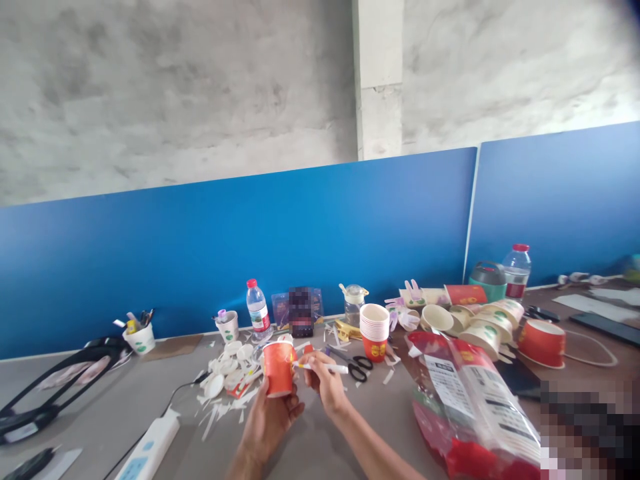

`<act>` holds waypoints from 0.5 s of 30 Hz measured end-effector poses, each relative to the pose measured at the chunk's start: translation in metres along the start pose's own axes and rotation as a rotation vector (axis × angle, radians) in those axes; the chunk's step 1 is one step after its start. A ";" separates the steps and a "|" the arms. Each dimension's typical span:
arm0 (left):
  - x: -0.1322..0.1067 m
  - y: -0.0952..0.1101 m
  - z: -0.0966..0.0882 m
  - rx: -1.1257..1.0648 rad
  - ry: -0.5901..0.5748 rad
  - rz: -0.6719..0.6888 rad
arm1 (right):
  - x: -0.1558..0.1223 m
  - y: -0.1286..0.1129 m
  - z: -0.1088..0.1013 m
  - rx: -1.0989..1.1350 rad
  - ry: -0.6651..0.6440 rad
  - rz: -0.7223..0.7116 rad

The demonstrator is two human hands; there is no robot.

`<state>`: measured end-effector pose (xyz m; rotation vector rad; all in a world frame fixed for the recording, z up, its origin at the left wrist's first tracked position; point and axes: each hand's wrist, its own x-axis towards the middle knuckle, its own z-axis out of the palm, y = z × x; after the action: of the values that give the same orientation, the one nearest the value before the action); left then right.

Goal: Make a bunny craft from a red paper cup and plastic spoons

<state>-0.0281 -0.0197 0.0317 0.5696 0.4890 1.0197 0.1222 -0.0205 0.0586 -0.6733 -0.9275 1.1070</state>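
My left hand [274, 417] is wrapped round a red paper cup [278, 371], held up above the grey table. In my right hand [323, 380] is a white marker pen [330, 367], its tip pointing left at the side of the cup; whether it touches the cup I cannot tell. Behind my right hand lie scissors with black handles [361, 368]. A stack of red and white paper cups [375, 333] stands just beyond them. Left of the held cup is a pile of white paper scraps and discs [227, 370].
A clear plastic bag of paper cups [475, 407] covers the right front. Several loose paper cups [483, 337] lie behind it. Water bottle [259, 310], phone [301, 313] and glass jar [354, 307] stand along the blue partition [300, 233]. A power strip [150, 447] lies front left.
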 end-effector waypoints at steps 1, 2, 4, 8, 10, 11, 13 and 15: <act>0.000 0.000 0.000 -0.004 -0.006 -0.005 | 0.002 0.001 -0.002 0.002 0.008 -0.003; -0.001 0.000 -0.001 -0.009 -0.015 -0.010 | 0.004 0.003 -0.004 0.005 0.019 -0.007; -0.001 -0.001 -0.002 -0.019 -0.040 -0.021 | 0.007 0.006 -0.008 0.015 0.049 -0.019; -0.001 -0.004 -0.003 -0.023 -0.101 -0.066 | 0.011 0.008 -0.012 0.042 0.118 -0.074; -0.002 -0.006 -0.003 -0.019 -0.131 -0.089 | 0.011 0.006 -0.012 0.051 0.130 -0.110; -0.003 -0.007 -0.002 -0.015 -0.143 -0.098 | 0.010 0.005 -0.011 0.053 0.126 -0.122; -0.005 -0.009 -0.001 -0.002 -0.160 -0.118 | 0.009 0.004 -0.009 0.050 0.102 -0.122; -0.006 -0.011 0.000 0.020 -0.170 -0.136 | 0.008 0.004 -0.007 0.033 0.065 -0.094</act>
<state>-0.0239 -0.0291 0.0250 0.6270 0.3827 0.8299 0.1280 -0.0119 0.0539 -0.6285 -0.8750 1.0095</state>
